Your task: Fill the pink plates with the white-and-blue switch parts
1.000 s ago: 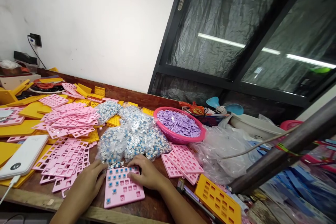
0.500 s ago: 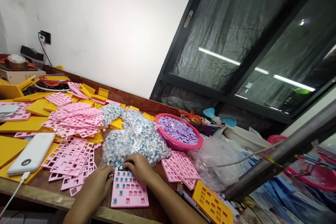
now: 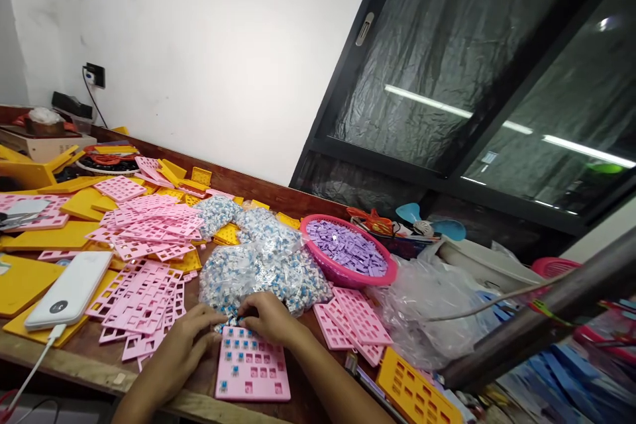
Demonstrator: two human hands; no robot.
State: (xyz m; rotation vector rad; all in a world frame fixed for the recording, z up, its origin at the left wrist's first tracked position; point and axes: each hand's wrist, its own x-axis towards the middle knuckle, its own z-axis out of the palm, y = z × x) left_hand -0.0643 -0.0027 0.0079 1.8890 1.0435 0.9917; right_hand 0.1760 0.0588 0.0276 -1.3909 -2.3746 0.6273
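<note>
Pink plate [image 3: 252,364] part-filled with blue switches [image 3: 228,344], near tabletop [image 3: 201,381] front edge.
Upper left mostly filled, several lower-right sockets [image 3: 272,373] bare. My left hand [image 3: 196,336] is half-curled beside the plate; my right hand [image 3: 267,319], bent, is by the clear bags [image 3: 263,271]; can't tell if either holds anything. A second ago my right was over the plate.
</note>
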